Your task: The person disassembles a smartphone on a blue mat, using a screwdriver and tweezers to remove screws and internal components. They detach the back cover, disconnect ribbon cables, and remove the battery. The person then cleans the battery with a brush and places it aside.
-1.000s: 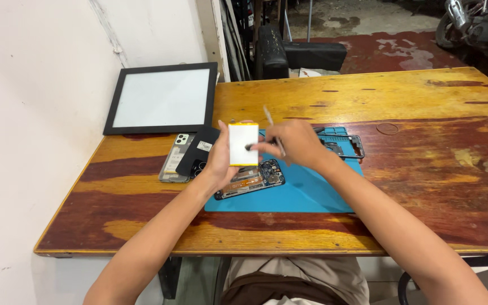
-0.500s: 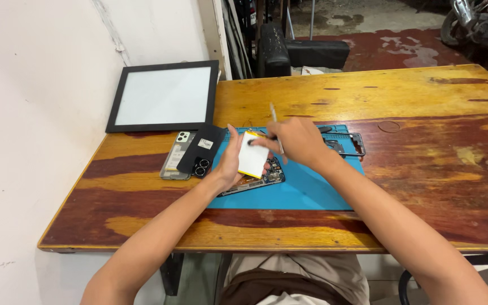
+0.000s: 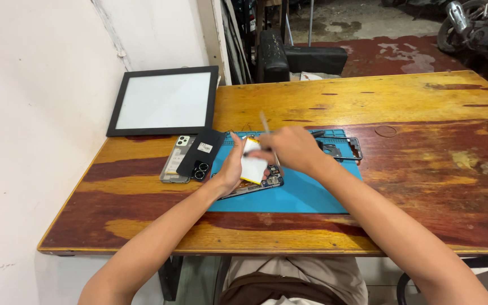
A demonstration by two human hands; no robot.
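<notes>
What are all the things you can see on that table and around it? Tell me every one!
wooden table: one, yellow and red-brown, fills the middle
blue mat: one, on the table under the hands
opened phone: one, dark, on the mat
flat battery: one, white with yellow edge, over the phone
thin tool: one, pale
phone frame: one, grey, right of mat
back covers: two, black and silvery, left of mat
light panel: one, black frame, far left
black seat: one, behind table
left hand: holds battery
right hand: holds tool

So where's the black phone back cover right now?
In the head view, the black back cover lies left of the blue mat, overlapping a silver phone shell, just below the framed white panel.
</notes>
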